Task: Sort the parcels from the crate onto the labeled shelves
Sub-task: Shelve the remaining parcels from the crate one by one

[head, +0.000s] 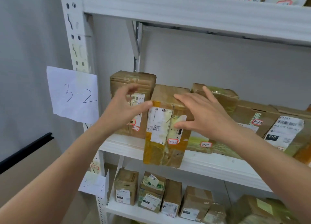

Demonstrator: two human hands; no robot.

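Standing upright on the middle shelf, near its left end and jutting out past the front lip: a brown parcel, wrapped in yellowish tape, with a white label on the near face and a small red-ringed tag reading 3-2-2 low on that face. Touching the parcel's upper left corner with the thumb: the left hand, other fingers loosely curled, blurred, closed round nothing. Reaching over the parcel's top right: the right hand, fingers straight and spread wide above the lid, thumb lying flat against the label.

Just left of the parcel, farther back on the same shelf: a taller box tagged 3-2-1. To the right, in a row: a taped box tagged 3-2-3, then a carton tagged 3-2-4, then a package with a black 010 patch.

Stuck to the white post at far left: a paper sheet handwritten 3-2. Lined up on the lower shelf: several small boxes with white labels. Above, on the upper shelf: more labelled cartons, only their bottoms in view.
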